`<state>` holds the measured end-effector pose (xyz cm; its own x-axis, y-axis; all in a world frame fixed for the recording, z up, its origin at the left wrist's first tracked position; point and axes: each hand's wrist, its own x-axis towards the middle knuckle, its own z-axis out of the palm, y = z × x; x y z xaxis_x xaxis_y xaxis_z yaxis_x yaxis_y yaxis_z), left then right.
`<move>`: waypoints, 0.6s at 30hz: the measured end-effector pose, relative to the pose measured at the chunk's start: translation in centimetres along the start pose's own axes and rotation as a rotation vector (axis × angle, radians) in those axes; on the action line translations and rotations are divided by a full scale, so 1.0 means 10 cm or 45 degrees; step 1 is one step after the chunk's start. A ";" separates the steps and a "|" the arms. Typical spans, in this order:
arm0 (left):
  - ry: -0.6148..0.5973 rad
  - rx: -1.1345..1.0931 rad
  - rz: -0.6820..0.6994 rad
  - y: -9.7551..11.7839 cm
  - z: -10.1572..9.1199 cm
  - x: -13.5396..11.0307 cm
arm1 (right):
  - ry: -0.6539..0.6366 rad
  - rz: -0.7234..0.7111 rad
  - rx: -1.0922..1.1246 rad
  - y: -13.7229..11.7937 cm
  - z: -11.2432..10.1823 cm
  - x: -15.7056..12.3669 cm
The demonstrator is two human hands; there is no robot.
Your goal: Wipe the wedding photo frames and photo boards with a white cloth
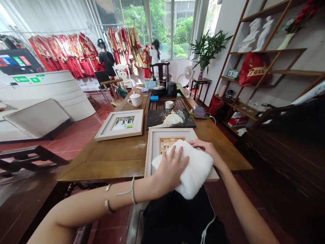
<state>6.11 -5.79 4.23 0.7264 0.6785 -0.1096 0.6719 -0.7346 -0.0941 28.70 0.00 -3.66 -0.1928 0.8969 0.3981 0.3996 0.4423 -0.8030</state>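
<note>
My left hand [172, 167] presses a fluffy white cloth [196, 166], its fingers slightly spread and bent on top. Beneath the cloth lies a picture frame [149, 149] with a pale wooden border, at the table's near edge. A small brown-toned picture shows inside it, partly covered. The cloth's lower corner hangs over the near edge, above my lap. At the frame's upper right, my right hand [204, 147] holds the edge with curled fingers, some of them hidden by the cloth. A bracelet [133, 189] circles my left wrist.
Another framed photo [101, 132] lies left on the wooden table [122, 159]. A dark printed panel [157, 117], a white lidded mug [135, 99], a white cup [169, 104], a blue box [154, 98] and a phone [201, 113] stand or lie beyond. Two people are near red garments [63, 54].
</note>
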 end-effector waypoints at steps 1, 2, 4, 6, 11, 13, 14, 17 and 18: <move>-0.023 0.017 -0.054 0.00 0.00 0.02 | 0.005 0.004 0.017 -0.01 0.00 0.00; -0.047 0.029 -0.105 -0.01 -0.01 0.03 | 0.014 0.008 0.025 -0.02 0.01 -0.01; -0.080 0.049 -0.197 -0.05 -0.02 0.04 | 0.022 0.017 0.008 -0.02 0.03 -0.02; -0.073 0.079 -0.281 -0.12 -0.02 0.05 | 0.039 0.023 -0.041 -0.01 0.05 -0.03; 0.109 0.098 -0.313 -0.35 0.13 0.27 | 0.066 0.005 -0.161 0.00 0.05 -0.03; 0.167 0.099 -0.321 -0.44 0.18 0.42 | 0.065 0.002 -0.178 0.00 0.05 -0.02; 0.184 0.102 -0.327 -0.47 0.20 0.50 | 0.072 0.001 -0.178 0.00 0.05 -0.02; 0.226 0.118 -0.283 -0.53 0.21 0.71 | 0.088 0.000 -0.167 0.00 0.05 -0.03; 0.240 0.131 -0.253 -0.53 0.20 0.78 | 0.085 0.003 -0.170 0.00 0.05 -0.03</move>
<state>7.90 3.43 1.91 0.6027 0.7909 0.1060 0.7925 -0.5776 -0.1959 28.33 -0.26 -4.02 -0.1333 0.8938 0.4283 0.5163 0.4315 -0.7397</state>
